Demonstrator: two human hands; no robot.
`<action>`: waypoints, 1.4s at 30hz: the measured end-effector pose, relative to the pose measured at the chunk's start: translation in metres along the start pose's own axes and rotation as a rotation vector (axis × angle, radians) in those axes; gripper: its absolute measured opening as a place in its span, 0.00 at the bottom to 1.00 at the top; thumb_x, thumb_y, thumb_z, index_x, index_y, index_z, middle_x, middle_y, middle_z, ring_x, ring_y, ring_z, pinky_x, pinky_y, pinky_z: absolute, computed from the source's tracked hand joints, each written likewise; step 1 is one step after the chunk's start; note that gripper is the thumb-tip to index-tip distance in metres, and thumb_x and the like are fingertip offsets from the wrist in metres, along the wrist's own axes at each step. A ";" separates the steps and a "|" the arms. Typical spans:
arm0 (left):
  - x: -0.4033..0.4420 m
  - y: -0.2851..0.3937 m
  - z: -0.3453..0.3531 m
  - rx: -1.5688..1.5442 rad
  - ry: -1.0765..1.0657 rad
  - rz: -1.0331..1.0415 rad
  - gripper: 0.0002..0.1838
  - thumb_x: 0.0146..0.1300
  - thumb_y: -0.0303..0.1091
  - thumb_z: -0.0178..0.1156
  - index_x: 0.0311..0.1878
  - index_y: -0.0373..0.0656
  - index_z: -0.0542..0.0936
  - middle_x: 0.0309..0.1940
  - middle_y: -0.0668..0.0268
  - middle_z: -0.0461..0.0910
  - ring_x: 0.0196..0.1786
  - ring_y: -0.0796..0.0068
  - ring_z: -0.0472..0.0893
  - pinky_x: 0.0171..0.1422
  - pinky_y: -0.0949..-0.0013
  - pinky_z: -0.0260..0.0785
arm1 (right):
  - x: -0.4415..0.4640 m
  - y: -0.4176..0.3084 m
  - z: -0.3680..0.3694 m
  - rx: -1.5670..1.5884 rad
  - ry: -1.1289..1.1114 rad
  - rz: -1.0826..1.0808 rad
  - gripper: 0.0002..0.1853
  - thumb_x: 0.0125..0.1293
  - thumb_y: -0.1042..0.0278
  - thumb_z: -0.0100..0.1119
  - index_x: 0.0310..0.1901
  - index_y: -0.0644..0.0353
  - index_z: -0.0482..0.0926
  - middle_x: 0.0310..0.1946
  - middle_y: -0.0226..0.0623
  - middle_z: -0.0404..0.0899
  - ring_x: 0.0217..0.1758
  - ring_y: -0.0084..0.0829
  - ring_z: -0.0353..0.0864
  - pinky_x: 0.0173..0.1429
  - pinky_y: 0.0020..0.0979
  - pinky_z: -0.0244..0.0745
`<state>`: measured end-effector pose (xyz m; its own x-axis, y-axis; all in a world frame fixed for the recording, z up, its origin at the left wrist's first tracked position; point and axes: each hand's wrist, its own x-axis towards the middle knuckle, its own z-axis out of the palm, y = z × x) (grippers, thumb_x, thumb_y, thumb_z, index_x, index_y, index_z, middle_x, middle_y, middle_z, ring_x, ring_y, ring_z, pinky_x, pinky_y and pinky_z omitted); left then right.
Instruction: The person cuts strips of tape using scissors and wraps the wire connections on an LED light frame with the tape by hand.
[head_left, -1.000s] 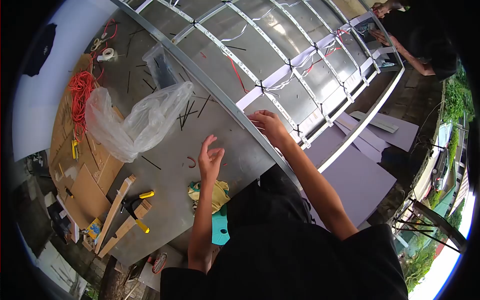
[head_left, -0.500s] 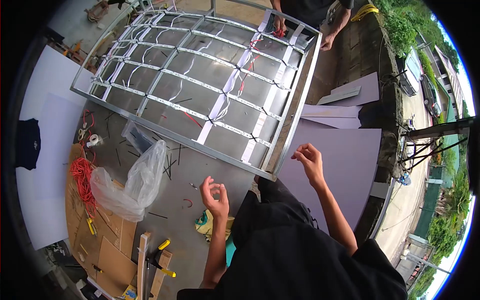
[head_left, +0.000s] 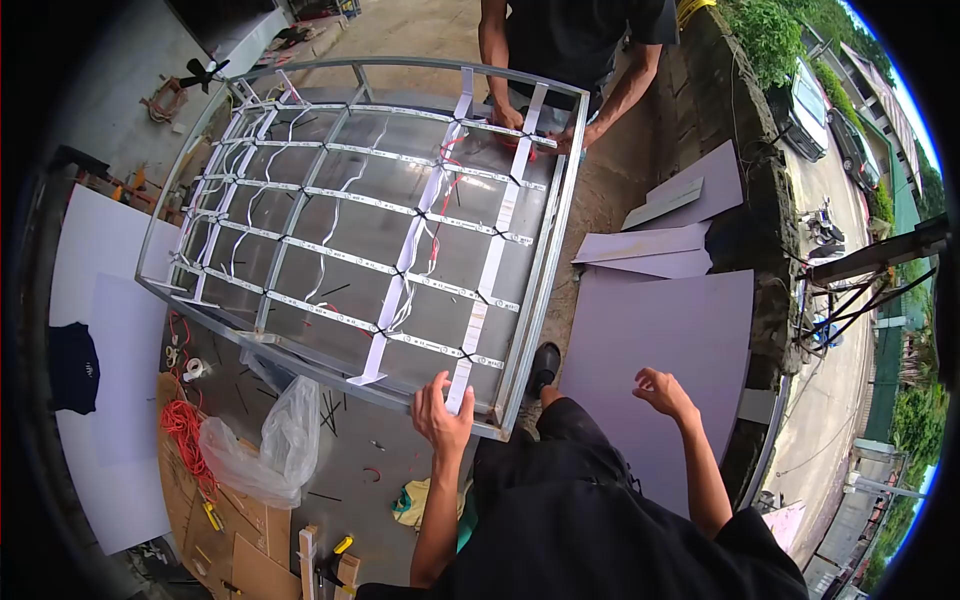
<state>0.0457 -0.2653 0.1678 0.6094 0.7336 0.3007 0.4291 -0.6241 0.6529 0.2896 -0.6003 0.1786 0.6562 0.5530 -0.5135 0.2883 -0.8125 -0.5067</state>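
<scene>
A metal frame (head_left: pixel 545 270) crossed by white LED strips (head_left: pixel 335 255) spans the space before me. At its near right corner, my left hand (head_left: pixel 442 415) is closed over the near rail, fingers to the left and thumb to the right of the end of a white cross strip (head_left: pixel 478 318). The frame partly hides the grip. My right hand (head_left: pixel 667 392) hangs in the air right of the frame, holding nothing, fingers loosely bent and apart. Black ties mark the strip crossings, and white wires (head_left: pixel 323 265) and red wires (head_left: pixel 436 245) dangle among them.
Across the frame, another person's hands (head_left: pixel 508 117) work near red wire at the far corner. Below left lie a plastic bag (head_left: pixel 290 435), red cord (head_left: pixel 182 430), a tape roll (head_left: pixel 194 369) and cardboard (head_left: pixel 265 565). Pale panels (head_left: pixel 660 340) lean at right beside a wall.
My left hand has gone from the air to the frame's near edge. The frame sits lower and further left in view. My right hand has shifted right and down, still off the frame.
</scene>
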 end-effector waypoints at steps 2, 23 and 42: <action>0.009 0.008 0.005 0.074 0.019 -0.105 0.17 0.53 0.40 0.70 0.45 0.47 0.80 0.35 0.69 0.80 0.39 0.61 0.77 0.46 0.58 0.67 | 0.005 0.039 -0.014 -0.049 -0.025 0.105 0.14 0.60 0.66 0.66 0.44 0.64 0.78 0.38 0.47 0.85 0.43 0.43 0.86 0.48 0.38 0.80; 0.016 0.016 0.023 0.509 -0.062 -0.266 0.08 0.56 0.34 0.65 0.23 0.44 0.79 0.22 0.68 0.78 0.31 0.63 0.76 0.41 0.59 0.64 | 0.126 0.139 -0.007 0.187 -0.234 0.045 0.16 0.60 0.65 0.65 0.45 0.66 0.78 0.38 0.47 0.85 0.44 0.40 0.86 0.48 0.36 0.80; 0.012 0.012 0.024 0.510 -0.044 -0.286 0.10 0.57 0.33 0.63 0.22 0.42 0.79 0.21 0.66 0.78 0.32 0.61 0.76 0.43 0.58 0.65 | 0.096 0.240 0.022 0.376 -0.108 0.377 0.15 0.60 0.65 0.64 0.44 0.68 0.81 0.33 0.42 0.86 0.36 0.30 0.85 0.43 0.30 0.79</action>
<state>0.0747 -0.2704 0.1627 0.4445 0.8869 0.1262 0.8407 -0.4616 0.2832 0.4064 -0.7381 -0.0075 0.5847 0.2681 -0.7657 -0.2355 -0.8471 -0.4764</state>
